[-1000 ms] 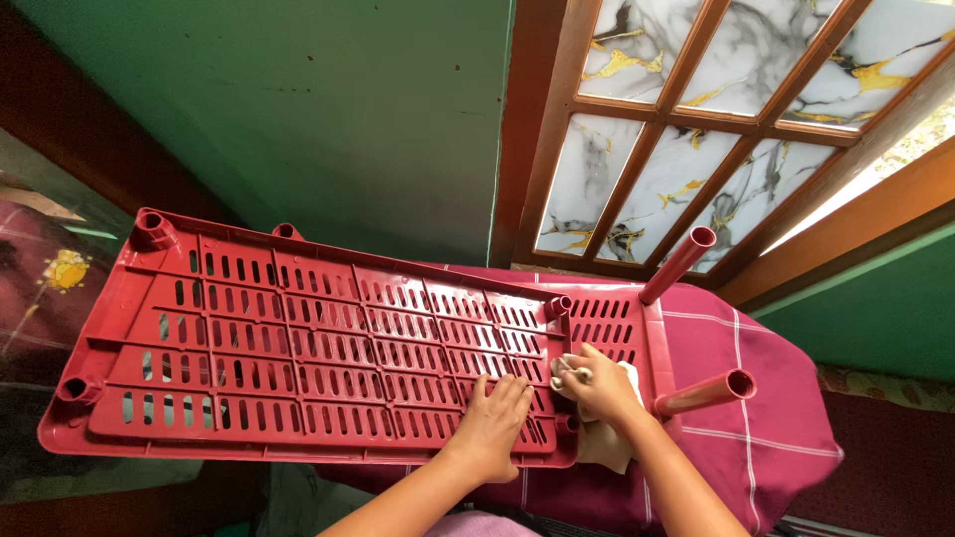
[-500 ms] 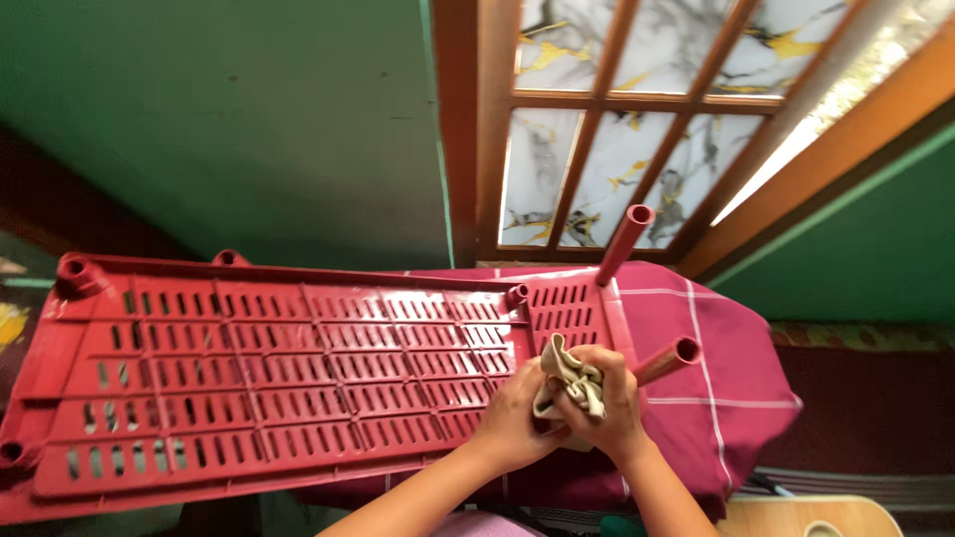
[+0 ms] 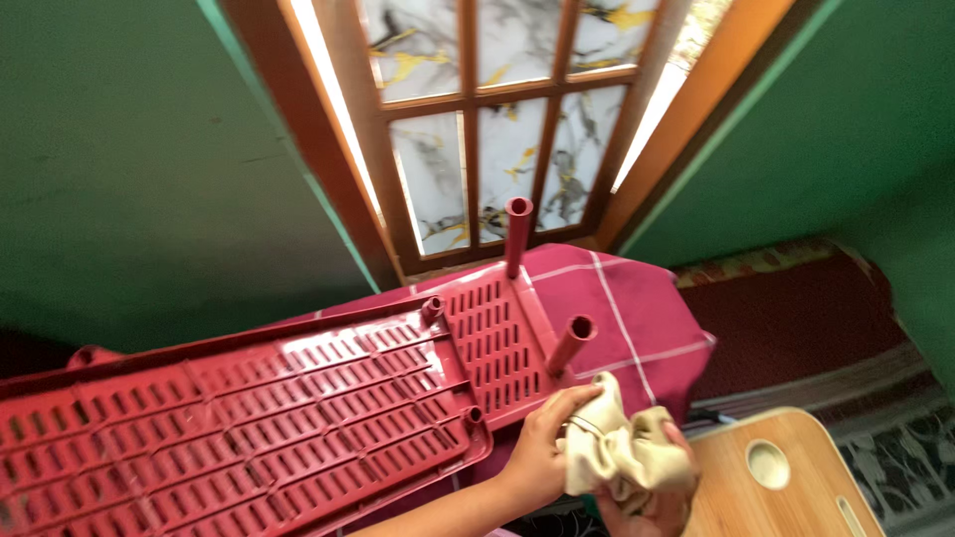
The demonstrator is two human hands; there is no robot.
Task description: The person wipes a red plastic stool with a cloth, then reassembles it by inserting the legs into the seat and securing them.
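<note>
— Nearest the camera?

— Beige cloth (image 3: 625, 452), crumpled, bunched between both hands at the lower edge of the view. Left hand (image 3: 545, 446) curled around its left side, fingers closed on a fold near the top. Right hand (image 3: 637, 509) underneath, mostly hidden by the fabric; grip there hard to read, though seemingly cupping the bundle from below.

— Beside the hands?

— To the right, a light wooden board (image 3: 786, 482) with a round hole and a slot cut into it, just beside the cloth. Under its edge, a patterned mat (image 3: 900, 447) on the floor.

— And to the left?

— Red plastic rack shelf (image 3: 249, 408), long, slotted all over, lying flat and stretching off the left edge of the view. Left hand's fingertips close to its near right corner; touching or not, cannot tell. Two hollow red leg tubes rising from its right end: nearer tube (image 3: 570, 343) tilted, just above the hands; farther tube (image 3: 516, 234) upright behind it.

— Beneath the shelf?

— Maroon checked cloth (image 3: 637, 298) with thin white lines, covering a narrow raised surface, showing past the shelf's right end.

— Farther off?

— Dark red carpet (image 3: 796, 308) on the floor to the right. Beyond, a wooden-framed window (image 3: 497, 109) with marbled white and yellow panes, bright light along its right side. Green walls (image 3: 129, 159) on either side.
</note>
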